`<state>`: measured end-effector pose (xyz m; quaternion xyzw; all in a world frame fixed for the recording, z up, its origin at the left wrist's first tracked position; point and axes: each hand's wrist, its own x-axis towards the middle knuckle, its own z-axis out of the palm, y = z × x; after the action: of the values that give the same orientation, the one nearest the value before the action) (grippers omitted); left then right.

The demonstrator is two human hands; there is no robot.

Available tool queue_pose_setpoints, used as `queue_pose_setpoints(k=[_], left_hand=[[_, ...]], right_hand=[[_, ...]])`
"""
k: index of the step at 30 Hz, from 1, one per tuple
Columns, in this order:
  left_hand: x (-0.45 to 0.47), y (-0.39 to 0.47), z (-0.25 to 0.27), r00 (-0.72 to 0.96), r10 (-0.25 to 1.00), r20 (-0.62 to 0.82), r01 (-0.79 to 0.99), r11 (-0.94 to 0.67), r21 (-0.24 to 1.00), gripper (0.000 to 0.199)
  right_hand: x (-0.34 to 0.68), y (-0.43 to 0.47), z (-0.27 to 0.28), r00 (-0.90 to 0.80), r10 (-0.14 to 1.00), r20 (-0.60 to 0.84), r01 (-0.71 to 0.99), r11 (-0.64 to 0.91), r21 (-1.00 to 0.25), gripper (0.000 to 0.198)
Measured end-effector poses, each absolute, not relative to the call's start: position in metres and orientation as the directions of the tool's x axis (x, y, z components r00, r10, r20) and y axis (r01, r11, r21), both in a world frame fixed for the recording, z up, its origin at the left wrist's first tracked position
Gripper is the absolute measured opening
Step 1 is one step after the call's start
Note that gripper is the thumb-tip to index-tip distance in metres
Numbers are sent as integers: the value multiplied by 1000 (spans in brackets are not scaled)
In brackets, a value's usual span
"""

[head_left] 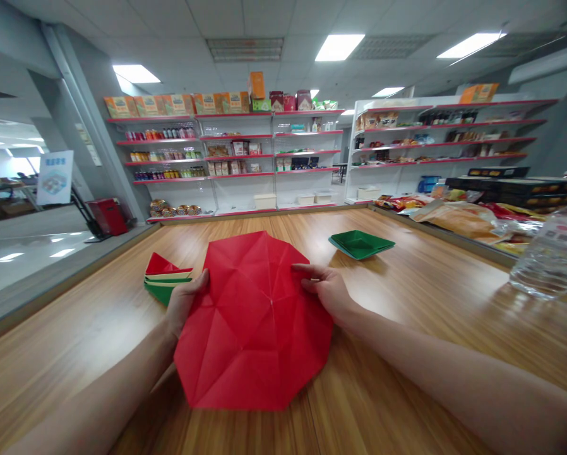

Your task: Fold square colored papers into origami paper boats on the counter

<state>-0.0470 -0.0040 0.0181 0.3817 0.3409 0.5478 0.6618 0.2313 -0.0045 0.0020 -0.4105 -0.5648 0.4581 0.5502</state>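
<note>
A large sheet of creased red paper with angular edges is held up over the table, its fold lines meeting near the middle. My left hand grips its left edge, thumb in front and the other fingers hidden behind the sheet. At the upper right edge, my right hand pinches the paper between thumb and fingers. Left of the sheet lies a nested stack of folded paper pieces in red, cream and green. A green folded paper tray sits farther back on the right.
The wooden table has a raised rim. A clear plastic bottle stands at the right edge, near packaged goods and dark boxes. Stocked shelves line the back, and a red bin stands on the floor at left.
</note>
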Motion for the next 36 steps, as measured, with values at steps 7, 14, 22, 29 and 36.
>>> queue_pose_setpoints(k=[7,14,22,29,36], left_hand=[[-69,24,13,-96,995,40,183,-22,983,16],[-25,-18,24,282,809,516,898,-412,154,60],[3,-35,8,552,833,35,828,-553,99,60],[-24,-7,-1,609,774,174,738,-633,233,62],[-41,-1,6,700,694,169,643,-716,272,90]], right_hand=[[255,12,-6,-38,933,357,668,290,-685,39],[233,-15,2,-286,846,451,942,335,-32,36],[222,-31,7,-765,563,314,541,825,-162,59],[222,-37,13,-772,603,201,578,797,-172,53],[233,-31,29,-798,591,118,580,806,-118,57]])
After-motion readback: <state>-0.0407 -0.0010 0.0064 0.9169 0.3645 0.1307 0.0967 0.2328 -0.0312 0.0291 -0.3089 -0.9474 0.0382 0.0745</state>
